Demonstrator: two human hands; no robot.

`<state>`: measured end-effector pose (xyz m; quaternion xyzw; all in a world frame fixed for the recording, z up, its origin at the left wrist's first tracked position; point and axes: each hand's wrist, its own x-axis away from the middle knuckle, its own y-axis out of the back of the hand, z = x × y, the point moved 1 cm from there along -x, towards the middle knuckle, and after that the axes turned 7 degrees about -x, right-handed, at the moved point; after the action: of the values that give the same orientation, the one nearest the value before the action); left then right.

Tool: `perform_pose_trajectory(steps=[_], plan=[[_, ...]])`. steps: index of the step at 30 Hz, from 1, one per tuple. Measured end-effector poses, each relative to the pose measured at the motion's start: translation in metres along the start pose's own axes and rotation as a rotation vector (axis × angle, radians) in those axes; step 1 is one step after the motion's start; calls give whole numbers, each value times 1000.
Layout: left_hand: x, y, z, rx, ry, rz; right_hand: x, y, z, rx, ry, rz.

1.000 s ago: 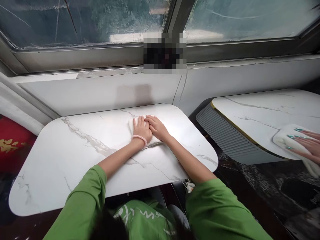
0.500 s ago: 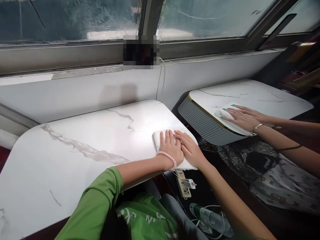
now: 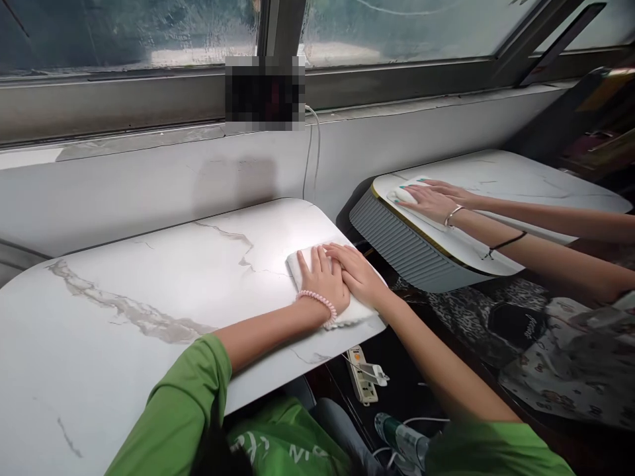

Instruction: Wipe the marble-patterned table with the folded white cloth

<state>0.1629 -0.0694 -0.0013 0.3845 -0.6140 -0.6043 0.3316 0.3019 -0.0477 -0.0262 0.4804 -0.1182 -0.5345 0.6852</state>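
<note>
My left hand [image 3: 323, 281], a pink coiled band around its wrist, lies flat with fingers stretched out on a folded white cloth [image 3: 358, 313]. Beside it my right hand [image 3: 360, 277] rests on the same cloth, fingers extended, their tips overlapping the left hand. Both press the cloth against the right end of a white marble-patterned table [image 3: 198, 281]. Parts of the cloth are hidden beneath my palms.
At right, another person's hands [image 3: 434, 198] press a white cloth [image 3: 401, 194] on a second marbled table [image 3: 516, 175]. Below are a power strip [image 3: 361, 377] and a plastic bottle [image 3: 401, 436]. A white cable [image 3: 317, 152] hangs by the wall.
Both my hands and the cloth have slid a little away from the table's front edge. The other person's hands have moved left and farther back on their table.
</note>
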Motion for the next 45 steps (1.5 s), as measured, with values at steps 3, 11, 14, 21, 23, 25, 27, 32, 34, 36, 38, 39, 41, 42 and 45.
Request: perform_pose_trajectory(steps=[3, 11, 14, 21, 23, 25, 27, 32, 34, 36, 38, 39, 41, 42, 45], plan=[[-28, 0, 21, 2, 60, -14, -39, -6, -16, -11, 23, 7], [-118, -2, 86, 23, 169, -13, -149, -21, -60, 3, 20, 19], [-146, -7, 105, 11, 178, -52, -180, -25, -72, 21, 26, 7], [-163, -13, 116, -6, 194, -123, -196, -28, -80, 30, 38, -21], [-158, -12, 114, -13, 190, -119, -191, -28, -79, 46, 28, -34], [-150, -10, 110, -11, 195, -96, -185, -29, -76, 57, 17, -31], [-141, -8, 106, -5, 198, -66, -176, -30, -72, 53, 15, -23], [-109, -3, 90, 0, 178, -25, -145, -30, -56, 26, 7, -10], [-93, -2, 82, -1, 167, -20, -129, -30, -47, 25, 7, -7], [-73, 0, 75, -5, 153, -22, -112, -30, -34, 21, 16, -3], [-49, 1, 68, -12, 133, -22, -91, -31, -17, 19, 20, 0], [-36, 2, 65, -17, 123, -18, -80, -32, -7, 23, 18, 2], [-7, 4, 59, -27, 93, -7, -54, -35, 16, 40, 10, 11], [8, 4, 56, -31, 68, -1, -41, -37, 28, 51, 3, 14], [50, 8, 51, -32, -20, 17, -5, -44, 64, 78, -23, -7]])
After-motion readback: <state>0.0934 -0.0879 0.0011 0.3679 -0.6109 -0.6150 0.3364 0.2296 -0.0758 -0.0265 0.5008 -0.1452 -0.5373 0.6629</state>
